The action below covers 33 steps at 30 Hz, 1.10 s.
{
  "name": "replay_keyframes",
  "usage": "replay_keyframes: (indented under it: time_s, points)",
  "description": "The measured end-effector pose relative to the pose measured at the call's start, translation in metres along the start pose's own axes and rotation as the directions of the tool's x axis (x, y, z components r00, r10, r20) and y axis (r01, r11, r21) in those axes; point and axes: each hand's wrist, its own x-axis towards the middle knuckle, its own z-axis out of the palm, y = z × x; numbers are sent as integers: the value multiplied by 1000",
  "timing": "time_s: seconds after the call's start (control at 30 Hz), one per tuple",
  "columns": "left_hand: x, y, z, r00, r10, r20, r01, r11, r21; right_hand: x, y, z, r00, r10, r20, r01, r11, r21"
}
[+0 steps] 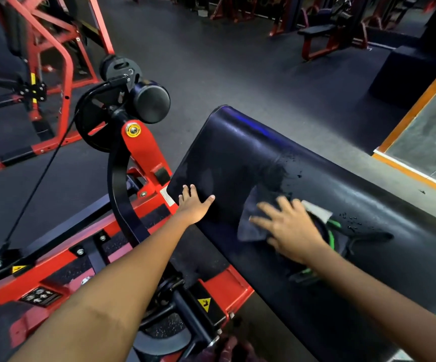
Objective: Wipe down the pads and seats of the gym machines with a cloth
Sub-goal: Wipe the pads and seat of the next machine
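Observation:
A long black padded bench pad (237, 147) of a red gym machine runs from the centre to the lower right. My right hand (287, 228) lies flat with spread fingers on a dark grey cloth (250, 226), pressing it onto the pad. A white corner of the cloth (318, 210) shows beyond the fingers. Water droplets (350, 220) and a wet streak mark the pad near the cloth. My left hand (193, 205) rests open on the pad's left edge with straight fingers.
The machine's red frame (143, 152) with a black roller pad (151, 100) and a cable stands left of the bench pad. Another red rack (54, 61) is at the far left, a flat bench (316, 32) far back, and an orange-edged mirror (426, 142) on the right.

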Motion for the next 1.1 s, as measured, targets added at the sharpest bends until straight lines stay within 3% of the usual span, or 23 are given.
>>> replay_keyframes:
  time_s: [0.13, 0.2, 0.33, 0.4, 0.5, 0.6, 0.67, 0.8, 0.93, 1.0, 1.1]
  points:
    - [0, 7, -6, 999, -21, 44, 18, 998, 62, 37, -1, -7, 955, 297, 1, -296, 953, -59]
    - [2, 9, -6, 999, -32, 40, 29, 997, 66, 42, -27, -2, 966, 256, 38, -254, 966, -51]
    - [2, 8, -7, 998, -60, 28, 58, 997, 54, 11, -48, 10, 992, 1, 123, -1, 1000, -1]
    - [-5, 11, -1, 996, -20, -87, 25, 998, 58, -2, -32, 5, 997, 10, 70, -12, 1000, 26]
    - [-24, 25, 24, 946, 104, -307, -119, 993, -28, 2, 6, -4, 985, 174, -9, -174, 984, -25]
    - [-40, 47, 59, 931, 28, -364, -127, 959, -252, 29, 10, -13, 929, 370, -7, -370, 927, -59]
    - [-42, 55, 72, 917, -56, -395, -100, 926, -364, 38, -3, -4, 946, 322, 19, -320, 944, -85]
    - [-41, 53, 83, 865, -97, -493, -127, 907, -402, 37, 14, -1, 995, 97, 1, -96, 989, -109]
    - [-44, 53, 83, 834, -143, -533, -161, 861, -483, 71, 29, -12, 957, 291, -6, -289, 947, -139]
    - [-46, 52, 82, 821, -156, -549, -186, 836, -516, 89, 13, -13, 950, 307, 46, -299, 944, -140]
    - [-46, 52, 83, 807, -152, -570, -232, 806, -544, 100, 5, -9, 985, 68, 161, -52, 994, -97]
